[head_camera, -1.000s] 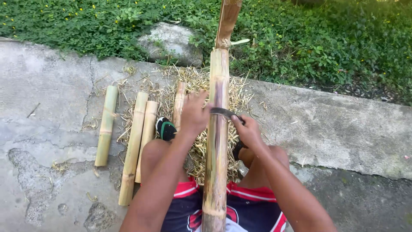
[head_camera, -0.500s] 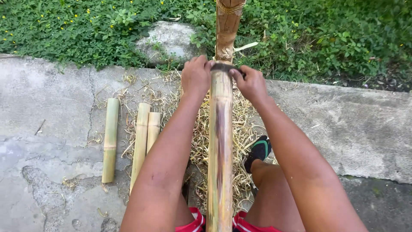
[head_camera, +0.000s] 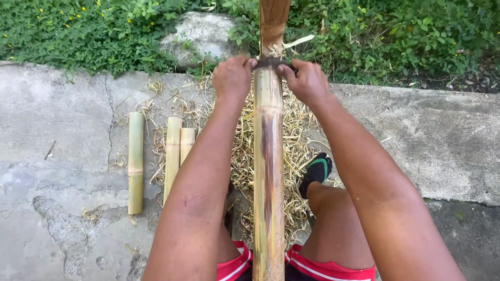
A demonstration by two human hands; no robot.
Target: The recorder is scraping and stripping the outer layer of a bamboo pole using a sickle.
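yellow-green bamboo pole streaked brown; black-and-green shoe; red shorts

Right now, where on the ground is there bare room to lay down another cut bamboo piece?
Bare concrete lies left of the three cut bamboo pieces, out to the picture's edge. Another free stretch is the slab right of the right forearm, below the grass. It is crowded in the middle: shavings cover the ground around the long bamboo pole, both legs and the shoe.

No packages, labels, signs or screens anywhere in view
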